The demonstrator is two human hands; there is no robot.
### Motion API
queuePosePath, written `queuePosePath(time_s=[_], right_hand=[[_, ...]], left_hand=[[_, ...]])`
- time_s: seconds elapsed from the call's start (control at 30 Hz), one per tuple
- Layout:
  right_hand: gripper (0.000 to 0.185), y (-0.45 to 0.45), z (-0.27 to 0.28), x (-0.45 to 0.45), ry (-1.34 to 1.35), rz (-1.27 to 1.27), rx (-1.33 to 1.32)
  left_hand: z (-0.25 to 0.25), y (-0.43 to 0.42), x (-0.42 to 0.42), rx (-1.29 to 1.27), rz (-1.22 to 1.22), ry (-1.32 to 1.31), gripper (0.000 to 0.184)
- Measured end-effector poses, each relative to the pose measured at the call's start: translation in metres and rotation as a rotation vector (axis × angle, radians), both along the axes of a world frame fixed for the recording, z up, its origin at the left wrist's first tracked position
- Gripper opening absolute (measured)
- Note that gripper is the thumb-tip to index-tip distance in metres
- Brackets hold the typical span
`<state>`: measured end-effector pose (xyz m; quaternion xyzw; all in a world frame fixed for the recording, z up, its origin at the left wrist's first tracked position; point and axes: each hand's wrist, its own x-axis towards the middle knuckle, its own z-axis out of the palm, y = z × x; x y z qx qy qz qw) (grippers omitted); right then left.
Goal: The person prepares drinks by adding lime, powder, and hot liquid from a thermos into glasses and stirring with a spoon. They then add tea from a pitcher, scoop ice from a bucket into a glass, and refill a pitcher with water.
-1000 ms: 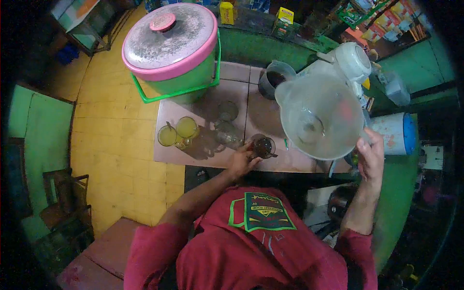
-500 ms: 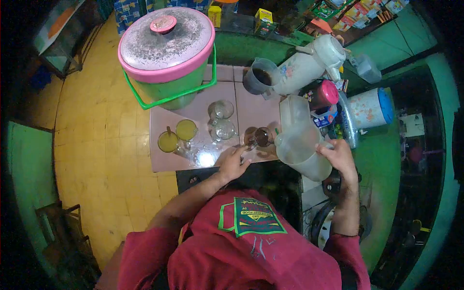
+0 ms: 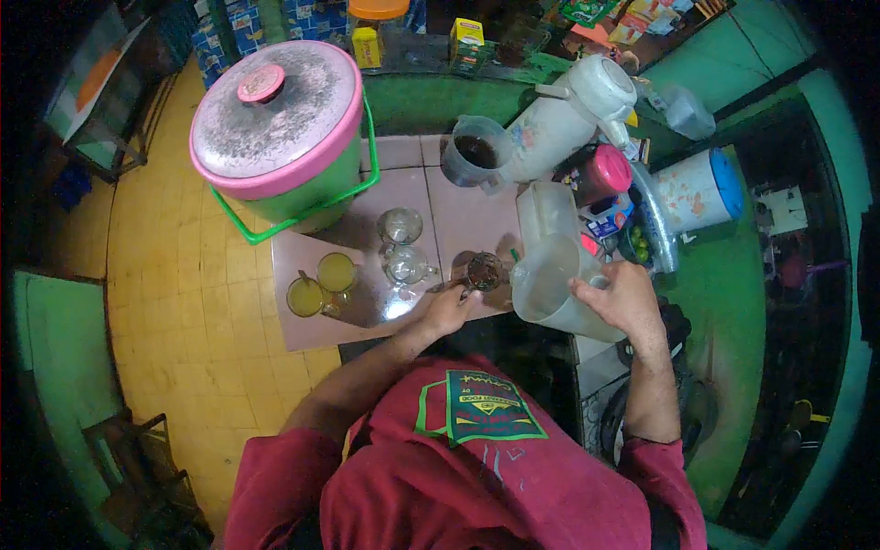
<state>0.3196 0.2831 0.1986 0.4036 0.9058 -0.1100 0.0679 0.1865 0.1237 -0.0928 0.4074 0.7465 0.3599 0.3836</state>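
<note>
My right hand (image 3: 623, 295) is closed round the handle of a cloudy plastic pitcher (image 3: 550, 293), which it holds tilted at the table's right front edge. On the tiled table, my left hand (image 3: 449, 309) has its fingers at the handle of a glass mug (image 3: 483, 271) with dark contents. Two glass mugs without visible drink, a rear one (image 3: 401, 225) and a front one (image 3: 404, 265), stand left of it. Farther left are two mugs of yellowish drink (image 3: 337, 272), (image 3: 305, 297), the nearer with a spoon handle showing.
A large green bucket with a pink-rimmed lid (image 3: 275, 119) stands at the back left. Behind the mugs are a measuring jug of dark liquid (image 3: 477, 151) and a white flask (image 3: 559, 119). A pink-lidded jar (image 3: 607, 171) and a blue-lidded container (image 3: 701, 191) are on the right.
The pitcher has come down from its raised position and moved nearer the table's front edge with my right hand. My left hand stays beside the dark mug. The camera view has shifted.
</note>
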Motion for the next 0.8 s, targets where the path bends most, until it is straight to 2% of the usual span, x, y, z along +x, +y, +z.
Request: queuePosePath(time_s=[0.07, 0.27, 0.4, 0.5, 0.6, 0.67, 0.7, 0.77, 0.8], right_hand=[[0.058, 0.007, -0.006, 0.002, -0.012, 0.084, 0.063], [0.058, 0.016, 0.003, -0.007, -0.039, 0.084, 0.05], [0.057, 0.024, 0.0, -0.006, -0.018, 0.082, 0.029], [0.056, 0.027, -0.002, 0.0, -0.035, 0.085, 0.049], [0.055, 0.024, -0.005, 0.011, 0.051, -0.005, -0.017], [0.054, 0.023, -0.015, 0.031, 0.13, -0.143, -0.087], [0.054, 0.02, -0.022, 0.046, 0.141, -0.176, -0.077], [0.05, 0.008, -0.041, 0.079, 0.267, -0.315, -0.191], [0.05, -0.004, -0.052, 0.093, 0.289, -0.373, -0.167]], left_hand=[[-0.001, 0.003, 0.0, 0.07, 0.006, -0.01, 0.051], [-0.009, 0.017, 0.001, 0.122, 0.018, -0.141, 0.05], [-0.019, 0.026, 0.001, 0.048, 0.024, -0.149, 0.05], [-0.024, 0.031, 0.002, 0.194, 0.047, -0.065, 0.05], [-0.013, 0.033, -0.003, 0.307, 0.039, -0.067, 0.051], [-0.017, 0.038, -0.005, 0.026, -0.009, -0.174, 0.051], [-0.026, 0.04, -0.004, 0.032, -0.043, -0.165, 0.051], [-0.05, 0.046, -0.002, 0.278, 0.076, -0.006, 0.049], [-0.052, 0.047, -0.002, 0.176, 0.15, -0.057, 0.045]])
